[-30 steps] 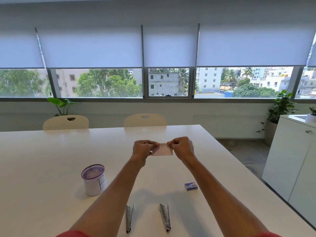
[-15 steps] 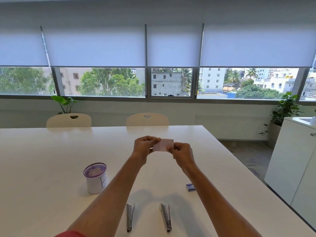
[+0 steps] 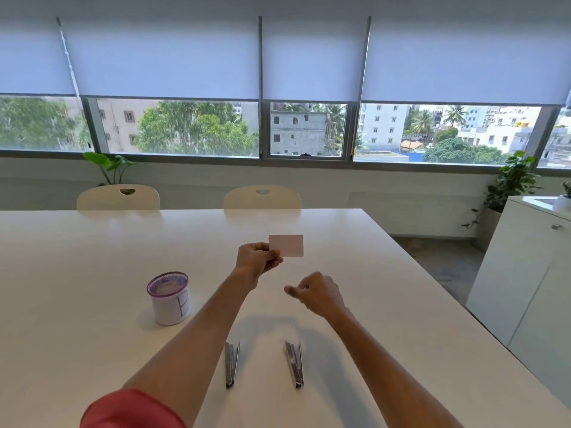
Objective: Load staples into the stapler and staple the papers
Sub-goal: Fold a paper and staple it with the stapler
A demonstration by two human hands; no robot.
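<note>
- Papers (image 3: 287, 244): my left hand (image 3: 258, 257) pinches one corner, lifted clear for stapling.
- Right hand (image 3: 318, 293): loosely curled, empty, above two staplers (image 3: 294, 364) on desk (image 3: 92, 257).

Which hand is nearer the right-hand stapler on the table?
Right. The right hand hovers just above and beyond the right-hand stapler, empty; the left hand is farther off, up-left, pinching the pink paper.

On the desk (image 3: 92, 273) before me, two staplers (image 3: 232, 364) (image 3: 294, 364) lie side by side nearest me. The cup (image 3: 169, 298) stands farther back to their left. Two chairs (image 3: 118, 197) (image 3: 262, 197) sit behind the desk's far edge.
</note>
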